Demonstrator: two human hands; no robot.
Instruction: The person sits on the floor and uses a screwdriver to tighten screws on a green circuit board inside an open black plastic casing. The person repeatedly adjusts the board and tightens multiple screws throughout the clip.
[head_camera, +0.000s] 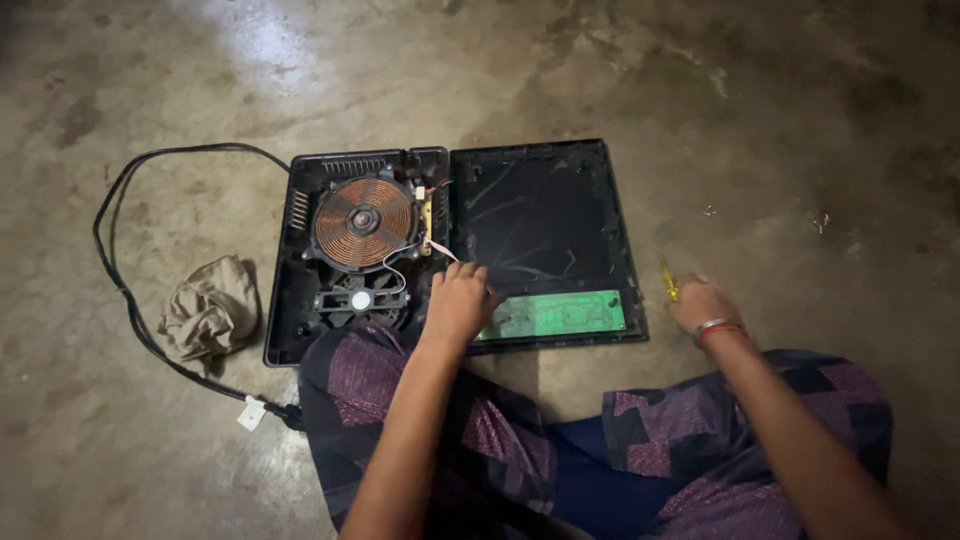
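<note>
An opened induction cooker lies on the concrete floor. Its black base (300, 300) shows a round copper coil (363, 222) and a fan (361, 299) below it. The black top cover (540, 220) lies flipped beside it, with a green circuit board (560, 315) along its near edge. My left hand (456, 300) rests fingers curled at the seam between base and cover, touching the board's left end by thin white wires (440, 250). My right hand (703, 303), with bangles at the wrist, is on the floor to the right, closed on a yellow-handled screwdriver (668, 280).
A black power cord (120, 270) loops over the floor left of the cooker. A crumpled beige cloth (210, 308) lies beside the base. Small screws (820, 222) lie scattered at the right. My crossed legs in purple patterned cloth fill the bottom of the view.
</note>
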